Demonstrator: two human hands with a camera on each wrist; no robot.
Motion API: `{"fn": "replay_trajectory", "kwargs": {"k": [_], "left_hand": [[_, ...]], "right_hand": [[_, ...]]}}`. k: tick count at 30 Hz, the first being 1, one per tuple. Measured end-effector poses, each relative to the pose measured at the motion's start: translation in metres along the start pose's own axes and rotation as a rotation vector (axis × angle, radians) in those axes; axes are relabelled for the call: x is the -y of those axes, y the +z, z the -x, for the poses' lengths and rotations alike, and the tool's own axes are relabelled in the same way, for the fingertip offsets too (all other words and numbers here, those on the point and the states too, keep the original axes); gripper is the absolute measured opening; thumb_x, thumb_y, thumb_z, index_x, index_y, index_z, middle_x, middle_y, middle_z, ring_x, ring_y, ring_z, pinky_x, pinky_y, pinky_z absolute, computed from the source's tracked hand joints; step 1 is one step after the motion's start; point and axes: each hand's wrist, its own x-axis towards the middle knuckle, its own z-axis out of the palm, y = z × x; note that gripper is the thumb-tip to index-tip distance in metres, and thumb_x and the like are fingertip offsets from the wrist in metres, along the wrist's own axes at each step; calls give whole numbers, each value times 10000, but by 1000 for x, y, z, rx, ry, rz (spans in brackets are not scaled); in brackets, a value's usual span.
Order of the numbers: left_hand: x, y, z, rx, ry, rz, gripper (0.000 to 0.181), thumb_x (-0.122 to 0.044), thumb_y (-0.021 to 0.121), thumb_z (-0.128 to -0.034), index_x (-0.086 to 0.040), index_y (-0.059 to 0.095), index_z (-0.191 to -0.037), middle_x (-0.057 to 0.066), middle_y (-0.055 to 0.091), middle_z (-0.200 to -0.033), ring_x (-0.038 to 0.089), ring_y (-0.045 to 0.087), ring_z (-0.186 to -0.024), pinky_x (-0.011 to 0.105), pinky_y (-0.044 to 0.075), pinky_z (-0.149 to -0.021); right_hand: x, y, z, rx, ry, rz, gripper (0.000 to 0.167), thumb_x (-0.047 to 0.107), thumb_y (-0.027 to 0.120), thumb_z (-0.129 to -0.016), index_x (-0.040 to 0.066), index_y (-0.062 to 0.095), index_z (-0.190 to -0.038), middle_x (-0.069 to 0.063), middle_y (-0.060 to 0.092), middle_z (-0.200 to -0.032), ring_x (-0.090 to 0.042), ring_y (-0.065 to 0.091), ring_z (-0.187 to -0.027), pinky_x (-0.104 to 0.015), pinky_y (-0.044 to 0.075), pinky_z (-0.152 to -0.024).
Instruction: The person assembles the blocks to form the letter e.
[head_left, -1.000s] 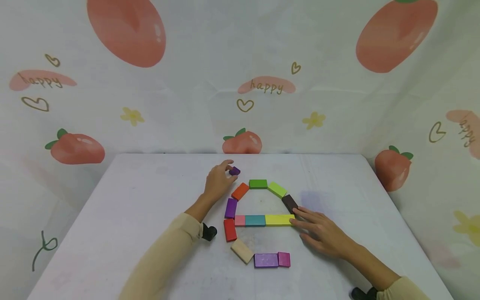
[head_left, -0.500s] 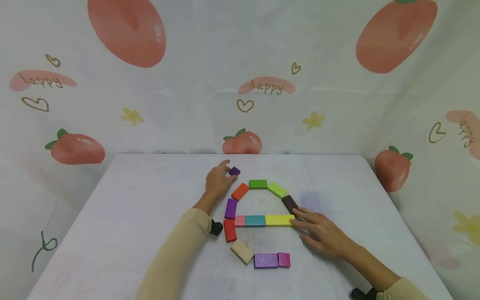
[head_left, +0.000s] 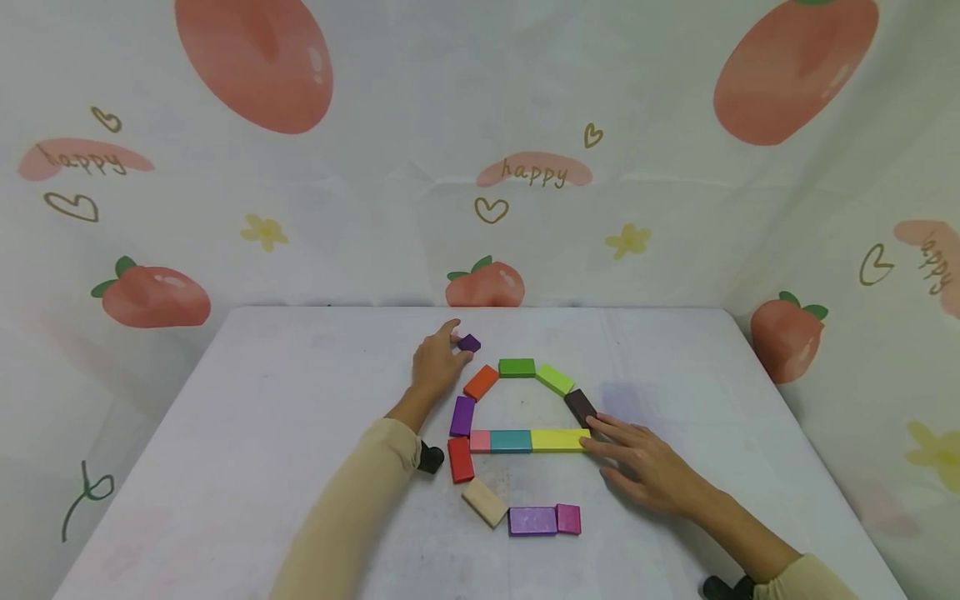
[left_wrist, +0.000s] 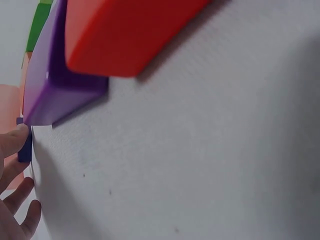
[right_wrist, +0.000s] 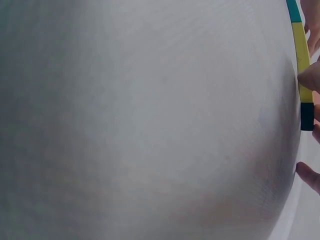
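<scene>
My left hand (head_left: 437, 360) is at the back of the table, pinching a small dark purple block (head_left: 469, 342). In the left wrist view, the thumb (left_wrist: 14, 140) overlaps this block and another finger lies at its lower end. My right hand (head_left: 651, 467) lies with extended fingers at the right side of the block outline. Its fingertips touch the dark brown block (head_left: 579, 407) and the end of the yellow block (head_left: 558, 441). An orange block (head_left: 481, 382) and a green block (head_left: 517, 368) lie nearest the left hand.
A purple block (head_left: 462, 417), red block (head_left: 461, 460), wooden block (head_left: 484, 502), lilac block (head_left: 532, 521) and magenta block (head_left: 568, 519) continue the outline. Pink (head_left: 481, 442) and teal (head_left: 511, 442) blocks join the yellow one. A printed curtain (head_left: 375, 208) hangs behind the white table (head_left: 285, 433).
My left forearm and wrist have swung slightly right, toward the red block, while the fingers stay at the dark purple block. The right hand and the laid blocks have not moved.
</scene>
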Motion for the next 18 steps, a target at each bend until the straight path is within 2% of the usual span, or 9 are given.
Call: {"fn": "replay_trajectory", "kwargs": {"k": [12,18], "left_hand": [[7,-3,5,31,33,11,624,-144,777,-866,-113,520,-1434,122,710,-1186,327,622,-1167,509,449,-1021],[1,-5,12,24,102,62,615,-146,785,-859,-106,537,-1420,118,723,-1151,332,627,-1147,527,457,-992]], "right_hand": [[1,-1,0,2,1,0,528,158,790,-801,168,670,-1315,-105,540,-1449,-310,486,-1338,-525,492,-940],[0,-1,0,16,11,0,520,173,786,-815,180,667,-1321,-94,534,-1457,-301,483,-1343,-528,502,-940]]}}
